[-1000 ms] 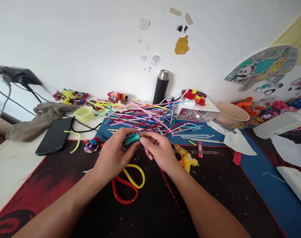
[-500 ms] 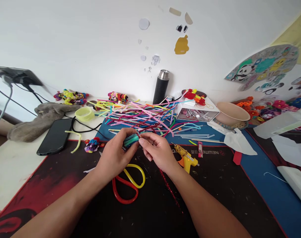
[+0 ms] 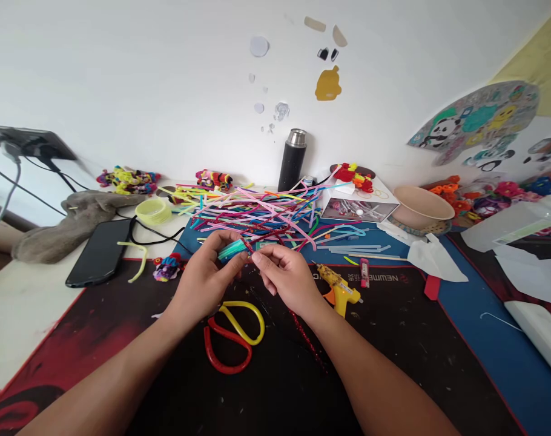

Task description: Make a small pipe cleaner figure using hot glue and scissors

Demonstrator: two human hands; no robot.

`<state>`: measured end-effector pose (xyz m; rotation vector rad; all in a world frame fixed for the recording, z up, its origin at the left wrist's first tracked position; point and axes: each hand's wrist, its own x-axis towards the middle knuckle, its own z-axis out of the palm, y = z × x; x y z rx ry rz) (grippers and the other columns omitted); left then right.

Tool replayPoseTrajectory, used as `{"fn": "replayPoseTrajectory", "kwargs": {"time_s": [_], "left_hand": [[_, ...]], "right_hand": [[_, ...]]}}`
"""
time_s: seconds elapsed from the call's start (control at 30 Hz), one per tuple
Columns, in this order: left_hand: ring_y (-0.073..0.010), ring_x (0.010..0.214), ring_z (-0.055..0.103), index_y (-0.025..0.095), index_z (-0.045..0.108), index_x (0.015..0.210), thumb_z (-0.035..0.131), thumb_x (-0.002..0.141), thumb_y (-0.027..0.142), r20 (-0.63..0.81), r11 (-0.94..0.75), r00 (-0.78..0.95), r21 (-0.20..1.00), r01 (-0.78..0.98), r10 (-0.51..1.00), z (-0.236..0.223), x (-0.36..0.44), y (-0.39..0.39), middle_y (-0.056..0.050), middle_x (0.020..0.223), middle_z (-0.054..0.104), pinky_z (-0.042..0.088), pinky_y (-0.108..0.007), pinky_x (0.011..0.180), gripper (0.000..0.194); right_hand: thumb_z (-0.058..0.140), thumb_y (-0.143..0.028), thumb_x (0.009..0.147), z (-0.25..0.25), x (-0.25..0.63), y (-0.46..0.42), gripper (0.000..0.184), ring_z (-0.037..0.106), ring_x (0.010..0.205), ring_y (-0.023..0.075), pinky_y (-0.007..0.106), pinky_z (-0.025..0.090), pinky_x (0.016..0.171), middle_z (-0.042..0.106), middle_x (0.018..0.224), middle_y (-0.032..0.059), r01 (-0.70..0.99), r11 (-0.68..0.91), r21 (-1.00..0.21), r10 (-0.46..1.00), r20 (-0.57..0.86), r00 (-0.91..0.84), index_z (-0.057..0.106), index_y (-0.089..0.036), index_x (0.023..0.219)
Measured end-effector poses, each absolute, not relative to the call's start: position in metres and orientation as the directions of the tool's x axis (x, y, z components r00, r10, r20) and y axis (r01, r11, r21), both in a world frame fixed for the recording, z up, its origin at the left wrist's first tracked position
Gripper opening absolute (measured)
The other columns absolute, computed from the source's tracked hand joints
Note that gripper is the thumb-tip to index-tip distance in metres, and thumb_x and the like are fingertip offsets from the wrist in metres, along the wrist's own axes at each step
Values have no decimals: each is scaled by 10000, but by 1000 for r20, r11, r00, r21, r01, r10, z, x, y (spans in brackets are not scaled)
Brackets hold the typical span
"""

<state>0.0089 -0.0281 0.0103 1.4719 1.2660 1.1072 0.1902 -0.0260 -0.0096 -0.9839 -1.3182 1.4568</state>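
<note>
A small teal bundle point(image 3: 230, 249), which looks like pipe cleaners side by side, sits between the thumb and fingers of my left hand point(image 3: 207, 275). Red tinsel pipe cleaner point(image 3: 308, 341) wraps the bundle's right end. My right hand point(image 3: 287, 275) pinches that pipe cleaner close to the bundle, and its long tail hangs below my right wrist. Under my hands on the black mat lie scissors point(image 3: 229, 358) with one red and one yellow handle; my left hand hides most of the blades. Right of my right hand rests a yellow glue gun point(image 3: 343, 293).
Behind my hands is a heap of colourful pipe cleaners point(image 3: 257, 209). A black thermos point(image 3: 292, 160) stands at the wall. Glue sticks point(image 3: 355, 249), a white box point(image 3: 361, 209) and a beige bowl point(image 3: 423, 206) are to the right. At left lies a phone point(image 3: 98, 251).
The teal bundle has turned slightly in my left hand, and the red wrap at its right end shows more. The tail of red tinsel has shifted up a little.
</note>
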Motion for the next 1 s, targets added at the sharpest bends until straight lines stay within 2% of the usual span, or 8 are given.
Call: {"fn": "replayPoseTrajectory", "kwargs": {"time_s": [0.37, 0.57, 0.77, 1.0], "left_hand": [[-159, 598, 518, 228, 586, 1210, 756, 927, 531, -42, 28, 109, 991, 129, 993, 11, 9, -29, 53, 684, 604, 420, -265, 560, 448], [-137, 575, 457, 223, 618, 1166, 793, 918, 496, -86, 87, 117, 996, -3, 989, 14, 13, -30, 55, 635, 569, 361, -234, 531, 408], [-100, 538, 376, 208, 626, 1087, 858, 873, 457, -128, 161, 161, 964, -213, 979, 12, 17, -30, 76, 610, 503, 284, -209, 501, 402], [-81, 511, 369, 190, 635, 979, 930, 794, 448, -169, 231, 218, 925, -301, 961, 21, 19, -33, 80, 600, 477, 264, -203, 478, 433]], "right_hand": [[716, -546, 960, -7, 189, -27, 356, 436, 434, 90, 241, 342, 435, 510, 566, -85, -71, 9, -997, 968, 27, -249, 695, -193, 922], [719, -575, 961, -7, 189, -28, 382, 431, 433, 90, 246, 332, 438, 509, 564, -83, -78, -1, -997, 964, 20, -266, 686, -198, 904], [729, -610, 945, -9, 189, -26, 413, 428, 430, 90, 249, 334, 439, 511, 558, -86, -97, -10, -995, 964, 16, -267, 682, -201, 912], [741, -618, 942, -10, 191, -26, 437, 449, 446, 88, 249, 332, 448, 541, 571, -71, -114, -74, -991, 951, -35, -307, 648, -203, 842]]}}
